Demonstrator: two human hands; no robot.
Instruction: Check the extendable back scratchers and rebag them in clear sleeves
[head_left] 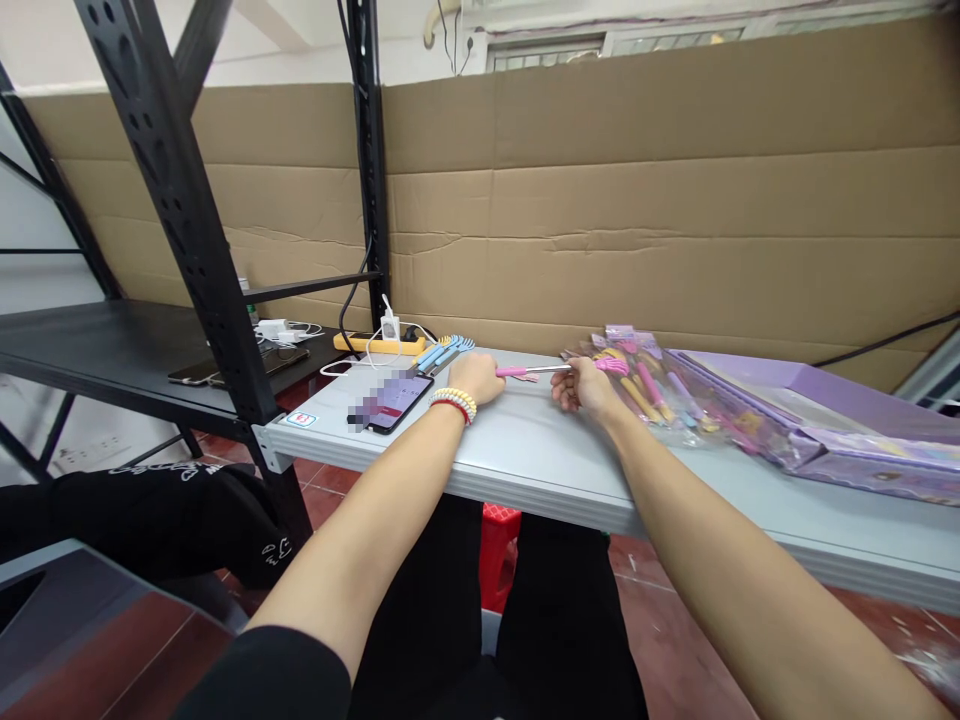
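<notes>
A back scratcher [513, 372] with a pink handle, a thin metal rod and a pink claw-shaped head lies level across both hands, just over the grey table [525, 440]. My left hand [478, 378] is closed around its handle end. Near the claw head, my right hand [585, 388] has its fingers curled around the rod. Blue back scratchers [442, 353] lie beyond my left hand, with a yellow claw head among them. To the right of my right hand are back scratchers in clear plastic bags [652, 385], in pink, yellow and purple.
A phone [390, 402] lies left of my left hand. Behind it sit a yellow power strip [382, 345] and a white charger [389, 325]. A purple box [840, 470] stands at the right. A black metal post [187, 220] rises at the left. Cardboard [637, 200] lines the back.
</notes>
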